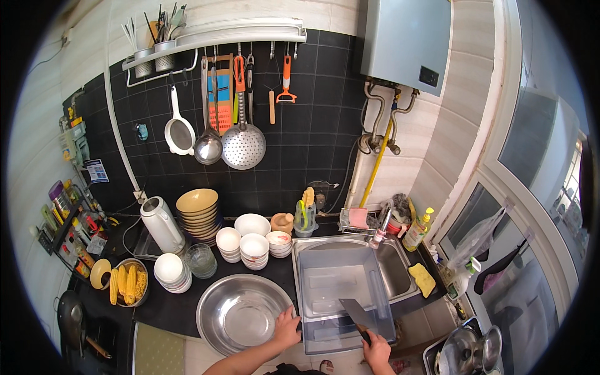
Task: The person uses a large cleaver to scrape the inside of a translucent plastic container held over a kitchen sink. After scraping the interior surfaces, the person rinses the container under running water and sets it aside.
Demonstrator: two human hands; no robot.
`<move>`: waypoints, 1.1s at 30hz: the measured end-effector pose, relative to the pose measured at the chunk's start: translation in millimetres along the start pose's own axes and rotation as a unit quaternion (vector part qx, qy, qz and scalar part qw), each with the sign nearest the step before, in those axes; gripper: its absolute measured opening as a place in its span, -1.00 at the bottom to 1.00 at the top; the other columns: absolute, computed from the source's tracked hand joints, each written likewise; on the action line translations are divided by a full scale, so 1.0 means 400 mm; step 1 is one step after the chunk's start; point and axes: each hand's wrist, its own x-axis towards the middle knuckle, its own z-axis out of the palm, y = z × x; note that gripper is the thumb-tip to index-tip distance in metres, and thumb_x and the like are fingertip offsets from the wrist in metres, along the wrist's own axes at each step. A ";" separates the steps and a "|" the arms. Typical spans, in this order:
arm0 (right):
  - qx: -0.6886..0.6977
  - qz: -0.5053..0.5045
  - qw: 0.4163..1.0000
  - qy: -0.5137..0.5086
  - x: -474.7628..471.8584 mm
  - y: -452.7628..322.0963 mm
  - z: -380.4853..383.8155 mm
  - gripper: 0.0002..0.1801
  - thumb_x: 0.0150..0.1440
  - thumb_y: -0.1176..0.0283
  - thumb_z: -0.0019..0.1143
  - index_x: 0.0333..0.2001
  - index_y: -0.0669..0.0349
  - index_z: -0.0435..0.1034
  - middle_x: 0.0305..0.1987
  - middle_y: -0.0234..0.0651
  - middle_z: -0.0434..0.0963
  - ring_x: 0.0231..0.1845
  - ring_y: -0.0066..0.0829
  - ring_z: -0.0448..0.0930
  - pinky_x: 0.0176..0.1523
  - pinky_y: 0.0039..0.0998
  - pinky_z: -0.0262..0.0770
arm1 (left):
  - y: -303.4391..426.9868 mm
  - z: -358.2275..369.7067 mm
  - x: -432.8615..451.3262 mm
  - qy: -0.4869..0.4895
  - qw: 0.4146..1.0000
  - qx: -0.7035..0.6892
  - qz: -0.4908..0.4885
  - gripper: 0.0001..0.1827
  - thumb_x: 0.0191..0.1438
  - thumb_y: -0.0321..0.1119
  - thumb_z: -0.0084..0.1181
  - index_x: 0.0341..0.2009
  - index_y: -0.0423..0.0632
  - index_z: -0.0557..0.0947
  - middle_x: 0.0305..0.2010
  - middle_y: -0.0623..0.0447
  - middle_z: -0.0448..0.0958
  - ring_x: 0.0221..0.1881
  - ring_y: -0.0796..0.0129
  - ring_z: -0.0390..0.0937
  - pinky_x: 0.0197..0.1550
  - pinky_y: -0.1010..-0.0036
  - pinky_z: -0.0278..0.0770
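My right hand grips the dark handle of a cleaver. The blade points up and left over a clear plastic bin that sits across the sink. My left hand is at the right rim of a wide stainless steel basin, between the basin and the bin. Its fingertips reach over the rim, and whether they grip it is not clear. No food shows inside the basin.
Behind the basin stand stacked white bowls, glass bowls and a white electric kettle. Corn cobs fill a pot at left. Right of the sink lie a yellow sponge and a dish soap bottle. Pots stand lower right.
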 end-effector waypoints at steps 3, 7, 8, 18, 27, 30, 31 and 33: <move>0.003 -0.008 1.000 0.010 -0.004 0.004 0.003 -0.63 -0.11 0.30 0.23 -0.16 0.08 0.46 -0.41 -0.18 0.50 -0.32 -0.11 0.52 -0.26 -0.22 0.45 | -0.025 0.004 -0.013 -0.039 0.998 0.039 0.036 -0.51 -0.32 -0.49 0.10 -0.13 -0.07 0.53 0.28 -0.28 0.02 0.14 -0.15 0.15 0.14 0.14 0.16; -0.022 -0.007 1.000 0.006 -0.007 0.004 0.006 -0.63 -0.11 0.29 0.23 -0.16 0.07 0.45 -0.42 -0.18 0.50 -0.33 -0.12 0.52 -0.26 -0.22 0.45 | -0.072 -0.011 -0.031 -0.030 0.994 0.067 0.084 -0.55 -0.31 -0.54 0.03 -0.17 -0.08 0.53 0.26 -0.34 0.03 0.14 -0.10 0.15 0.12 0.16 0.16; -0.023 -0.010 1.000 0.009 -0.007 0.004 0.005 -0.63 -0.11 0.29 0.23 -0.16 0.06 0.45 -0.42 -0.18 0.49 -0.33 -0.12 0.52 -0.27 -0.22 0.45 | -0.085 -0.018 -0.034 -0.031 0.993 0.071 0.090 -0.56 -0.29 -0.55 0.01 -0.18 -0.09 0.53 0.26 -0.35 0.03 0.14 -0.09 0.15 0.13 0.16 0.15; -0.025 -0.006 1.000 0.011 -0.009 0.001 0.008 -0.61 -0.13 0.30 0.24 -0.14 0.04 0.45 -0.44 -0.21 0.49 -0.35 -0.14 0.52 -0.30 -0.24 0.46 | -0.133 -0.072 -0.060 -0.067 0.988 0.126 0.060 -0.63 -0.14 -0.41 0.10 -0.13 -0.04 0.55 0.30 -0.26 0.01 0.20 -0.11 0.11 0.21 0.13 0.08; -0.030 0.001 1.000 0.009 -0.009 0.004 0.010 -0.60 -0.10 0.28 0.22 -0.11 0.03 0.44 -0.43 -0.21 0.49 -0.35 -0.16 0.53 -0.29 -0.24 0.46 | 0.058 -0.044 0.047 0.071 0.991 -0.098 -0.054 -0.29 -0.04 -0.16 0.14 0.09 -0.38 0.25 0.21 -0.36 0.15 0.15 -0.19 0.20 0.16 0.17 0.19; -0.035 0.001 0.999 0.001 -0.008 -0.003 0.006 -0.60 -0.08 0.27 0.21 -0.10 0.03 0.43 -0.43 -0.22 0.49 -0.35 -0.18 0.53 -0.29 -0.25 0.46 | 0.066 0.076 0.079 0.119 0.971 -0.129 -0.160 -0.36 -0.03 -0.20 0.08 0.08 -0.33 0.28 0.09 -0.38 0.30 0.07 -0.18 0.33 0.07 0.17 0.32; -0.037 0.003 0.999 0.001 -0.009 -0.003 0.007 -0.60 -0.08 0.27 0.21 -0.10 0.02 0.43 -0.43 -0.22 0.49 -0.35 -0.18 0.53 -0.29 -0.25 0.46 | 0.068 0.087 0.084 0.068 0.964 -0.151 -0.208 -0.44 -0.04 -0.26 0.04 0.05 -0.29 0.32 0.02 -0.37 0.35 0.03 -0.17 0.36 0.04 0.16 0.34; -0.043 0.001 0.999 0.001 -0.015 0.000 0.009 -0.60 -0.08 0.27 0.21 -0.10 0.02 0.43 -0.43 -0.22 0.48 -0.35 -0.19 0.53 -0.29 -0.26 0.46 | 0.064 0.095 0.098 -0.031 0.935 -0.187 -0.301 -0.56 -0.04 -0.37 -0.04 -0.02 -0.22 0.40 -0.11 -0.36 0.46 -0.05 -0.16 0.43 -0.02 0.14 0.39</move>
